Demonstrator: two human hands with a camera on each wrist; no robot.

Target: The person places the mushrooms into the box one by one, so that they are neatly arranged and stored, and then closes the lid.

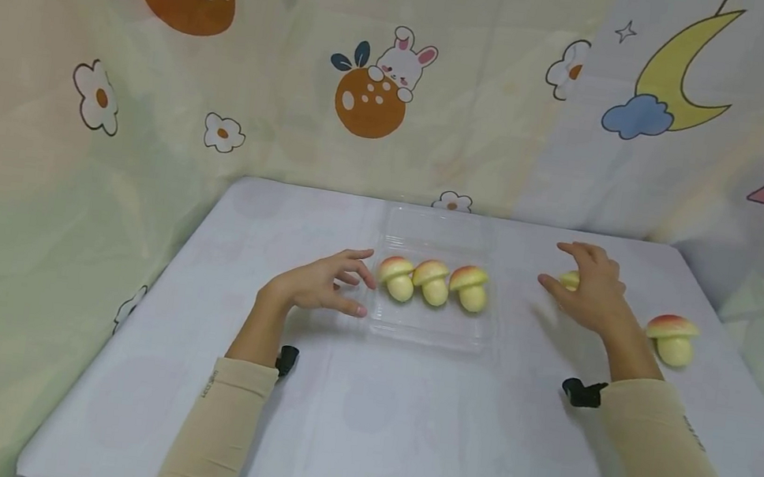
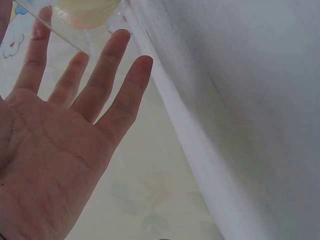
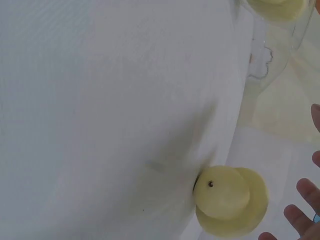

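A clear plastic box [image 1: 424,329] on the table holds three toy mushrooms [image 1: 432,283] with yellow stems and reddish caps, standing in a row. At the box's left side is my left hand [image 1: 326,283], its fingers spread and loosely bent. The left wrist view shows the palm [image 2: 55,155] bare and a clear edge across the fingertips; contact is hard to tell. My right hand [image 1: 593,292] hovers with parted fingers over another mushroom [image 1: 569,279], which it partly hides. That mushroom [image 3: 222,197] appears apart from the fingers in the right wrist view.
One more mushroom [image 1: 672,340] stands on the table right of my right hand. The box's clear lid [image 1: 436,228] lies folded back toward the far table edge. A patterned cloth [image 1: 286,83] hangs behind the white-covered table [image 1: 359,427].
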